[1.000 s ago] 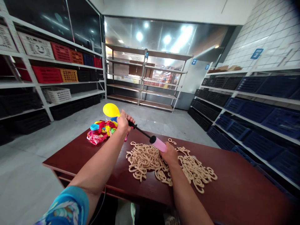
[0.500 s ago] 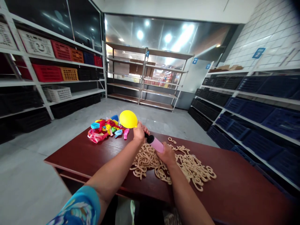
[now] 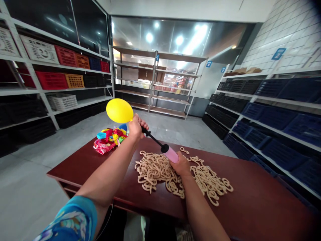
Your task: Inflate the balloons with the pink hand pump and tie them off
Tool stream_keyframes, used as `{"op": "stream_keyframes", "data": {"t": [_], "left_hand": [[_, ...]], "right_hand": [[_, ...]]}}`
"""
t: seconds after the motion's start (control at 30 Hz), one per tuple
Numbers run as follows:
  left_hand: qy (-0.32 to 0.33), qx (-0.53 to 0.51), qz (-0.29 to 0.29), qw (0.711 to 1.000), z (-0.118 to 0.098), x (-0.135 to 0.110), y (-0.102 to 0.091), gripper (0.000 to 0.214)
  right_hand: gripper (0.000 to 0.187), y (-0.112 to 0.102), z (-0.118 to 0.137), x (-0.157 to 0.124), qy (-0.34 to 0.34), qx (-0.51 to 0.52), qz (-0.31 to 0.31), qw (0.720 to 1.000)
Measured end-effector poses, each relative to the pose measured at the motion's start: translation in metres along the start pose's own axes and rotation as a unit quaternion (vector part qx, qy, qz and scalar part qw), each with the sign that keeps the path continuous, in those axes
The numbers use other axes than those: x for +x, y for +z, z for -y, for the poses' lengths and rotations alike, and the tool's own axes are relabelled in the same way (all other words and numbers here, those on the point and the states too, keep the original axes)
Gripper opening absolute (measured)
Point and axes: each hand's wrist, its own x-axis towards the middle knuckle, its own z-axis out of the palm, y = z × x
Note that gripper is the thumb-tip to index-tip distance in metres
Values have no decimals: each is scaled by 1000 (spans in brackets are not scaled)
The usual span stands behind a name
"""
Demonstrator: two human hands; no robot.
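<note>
Yellow balloon, smooth, egg-shaped: neck held at my left hand, also clenched round the black handle of a balloon pump. Pink cylindrical barrel: grasped in my right hand, above curled beige pieces, glossy red-brown table.

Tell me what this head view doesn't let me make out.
- Mouth of the balloon: head view, hidden by the left hand.
- Lower end of the pump: head view, covered by the right hand.
- Near right corner of the table: head view, lost in the dark, blurred edge.
- Fine print on the blue tag: head view, too small.
</note>
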Motion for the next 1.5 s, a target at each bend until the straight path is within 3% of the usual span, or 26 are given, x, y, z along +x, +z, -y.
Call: {"op": "stream_keyframes", "data": {"t": [0.23, 0.33, 0.47, 0.67, 0.77, 0.87, 1.1, 1.2, 1.33, 1.5], "left_hand": [[-38, 43, -42, 997, 79, -20, -19, 38], [-51, 38, -39, 997, 97, -25, -23, 34], [-48, 37, -23, 998, 80, -23, -17, 36], [13, 47, 25, 999, -1, -10, 3, 37], [33, 52, 33, 998, -21, -3, 6, 36], [32, 52, 14, 998, -12, -1, 2, 35], [-36, 32, -41, 998, 73, -22, -21, 30], [-43, 18, -51, 998, 96, -31, -27, 32], [-45, 24, -44, 998, 85, -30, -23, 35], [-4, 39, 8, 999, 20, -17, -7, 40]], "right_hand": [[28, 3, 2, -6, -58, -11, -11, 998], [30, 3, 6, -7, -63, -4, -10, 998], [33, 1, 10, -6, -59, 19, -22, 998], [36, -3, 5, -1, -24, 56, -30, 998], [35, -1, 2, 1, -12, 55, -26, 998], [32, 1, 2, 0, -16, 29, -21, 999], [30, 4, 2, -5, -55, -1, -13, 998], [31, 4, 3, -6, -71, 3, -11, 997], [33, 5, 7, -6, -67, 19, -27, 997], [36, 2, 8, -4, -46, 48, -40, 997]]}}
